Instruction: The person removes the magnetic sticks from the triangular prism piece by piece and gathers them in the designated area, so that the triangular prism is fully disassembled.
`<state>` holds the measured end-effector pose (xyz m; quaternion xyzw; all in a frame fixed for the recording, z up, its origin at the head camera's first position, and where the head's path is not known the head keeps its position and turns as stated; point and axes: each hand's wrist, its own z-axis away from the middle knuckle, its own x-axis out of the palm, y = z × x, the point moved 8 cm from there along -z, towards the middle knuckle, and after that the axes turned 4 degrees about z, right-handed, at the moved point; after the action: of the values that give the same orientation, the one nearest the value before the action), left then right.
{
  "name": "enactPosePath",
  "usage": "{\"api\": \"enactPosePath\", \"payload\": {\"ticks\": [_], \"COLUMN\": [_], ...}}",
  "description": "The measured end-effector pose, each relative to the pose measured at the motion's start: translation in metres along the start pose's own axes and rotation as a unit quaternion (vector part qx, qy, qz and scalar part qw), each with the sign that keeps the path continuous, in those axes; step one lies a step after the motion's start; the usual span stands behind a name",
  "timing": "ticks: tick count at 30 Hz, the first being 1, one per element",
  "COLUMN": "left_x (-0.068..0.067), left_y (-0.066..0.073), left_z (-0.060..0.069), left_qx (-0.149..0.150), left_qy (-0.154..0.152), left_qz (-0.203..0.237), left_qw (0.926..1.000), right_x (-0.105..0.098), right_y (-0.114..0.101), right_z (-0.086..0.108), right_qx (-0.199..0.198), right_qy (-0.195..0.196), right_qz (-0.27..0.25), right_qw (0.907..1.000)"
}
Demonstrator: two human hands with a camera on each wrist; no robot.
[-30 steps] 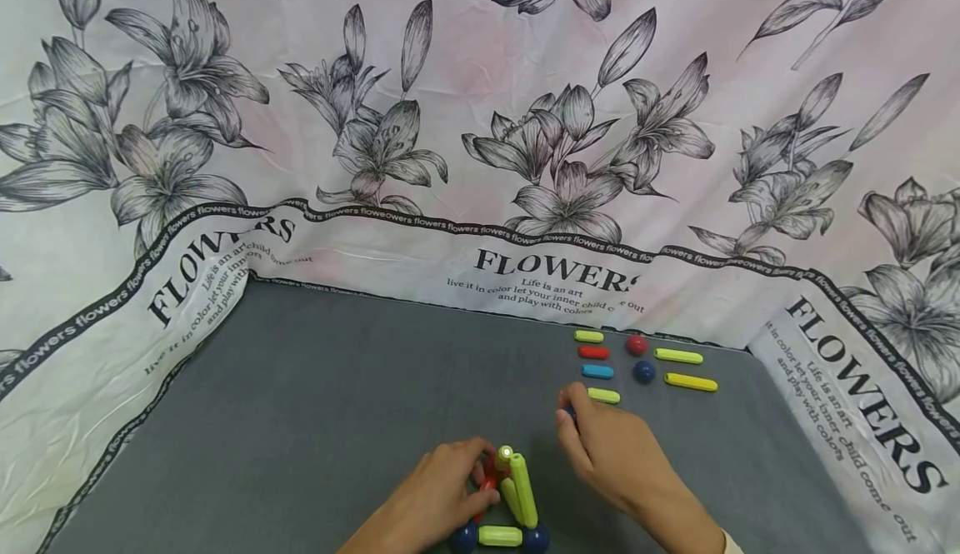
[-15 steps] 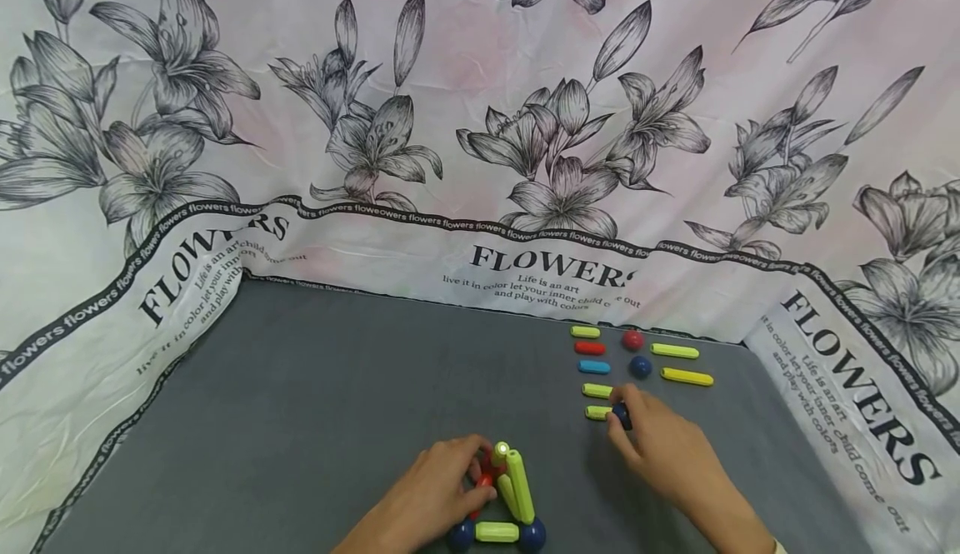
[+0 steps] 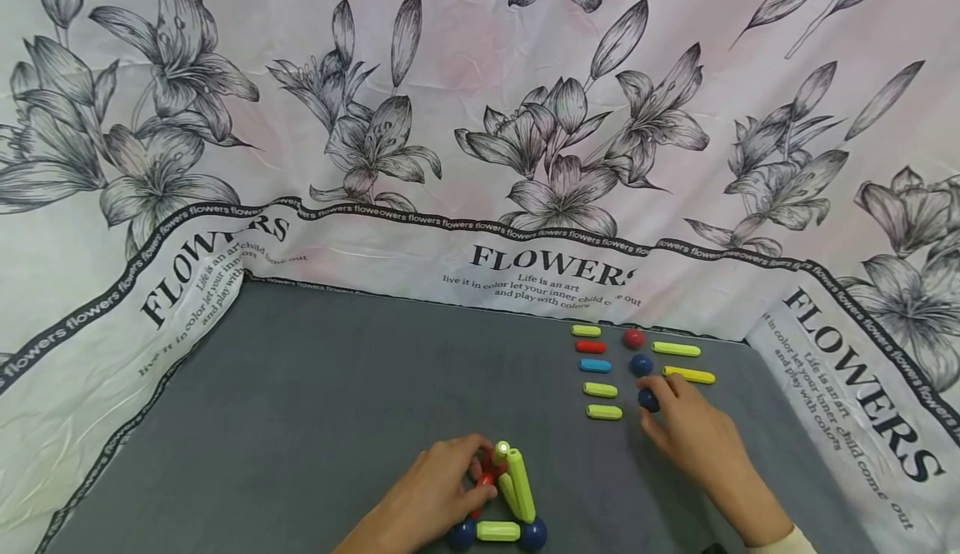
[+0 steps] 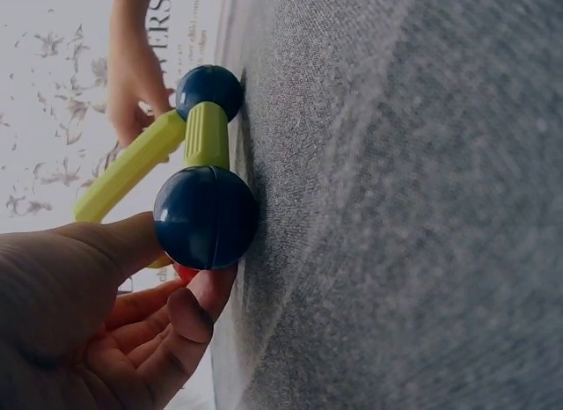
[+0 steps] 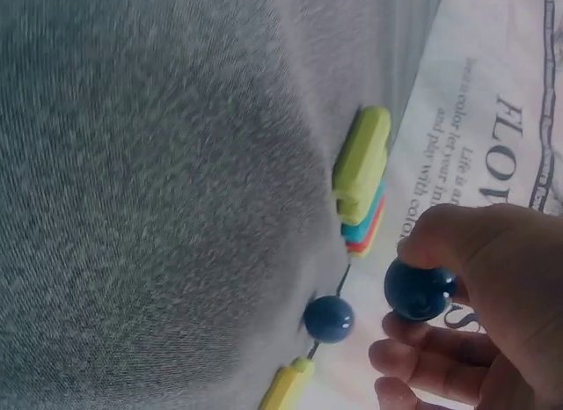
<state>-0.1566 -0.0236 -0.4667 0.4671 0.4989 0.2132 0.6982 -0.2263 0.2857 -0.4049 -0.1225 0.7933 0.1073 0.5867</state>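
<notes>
Your head camera is looking forward and down across the table (image 3: 337,404) at the flowered cloth (image 3: 450,62), covering your left hand (image 3: 429,486) and right hand (image 3: 697,436). Your left wrist camera, rolled sideways, is skimming the table close to its hand, catching the right hand beyond. Your right wrist camera, likewise rolled, is looking closely past its hand towards the cloth, sharing the held blue ball (image 5: 417,289) with the head view.

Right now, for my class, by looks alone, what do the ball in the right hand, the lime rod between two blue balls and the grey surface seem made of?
Ball: probably hard plastic, glossy, given its bright highlights.
Rod: likely moulded plastic, satin, with even colour and straight ridges.
Surface: apparently cloth, matt, from its woven-looking texture.
</notes>
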Motion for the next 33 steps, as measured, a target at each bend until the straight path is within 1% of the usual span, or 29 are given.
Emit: {"api": "enactPosePath", "payload": {"ticks": [5,10,14,21,24,33], "left_x": [0.000,0.000,0.000,0.000,0.001,0.000], "left_y": [-0.001,-0.003,-0.004,-0.002,-0.002,-0.005], "left_z": [-0.001,-0.001,-0.001,-0.001,-0.001,-0.003], "left_qx": [-0.004,-0.010,-0.017,-0.020,-0.020,-0.013], "left_qy": [-0.006,-0.012,-0.016,-0.017,-0.018,-0.019], "left_qz": [-0.003,0.000,0.007,0.003,0.002,0.018], "left_qw": [1.0000,0.9999,0.9997,0.9997,0.9996,0.9996], "right_x": [0.005,0.017,0.024,0.034,0.036,0.037], "right_y": [0.010,0.020,0.025,0.031,0.031,0.031], "right_z": [-0.003,-0.010,-0.015,-0.018,-0.019,-0.017], "right_qx": [0.008,0.023,0.027,0.039,0.040,0.044], "right_qy": [0.012,-0.019,-0.041,-0.071,-0.080,-0.083], "right_qz": [0.005,0.012,0.018,0.021,0.022,0.023], "right_qw": [0.9999,0.9995,0.9986,0.9965,0.9957,0.9954]}}
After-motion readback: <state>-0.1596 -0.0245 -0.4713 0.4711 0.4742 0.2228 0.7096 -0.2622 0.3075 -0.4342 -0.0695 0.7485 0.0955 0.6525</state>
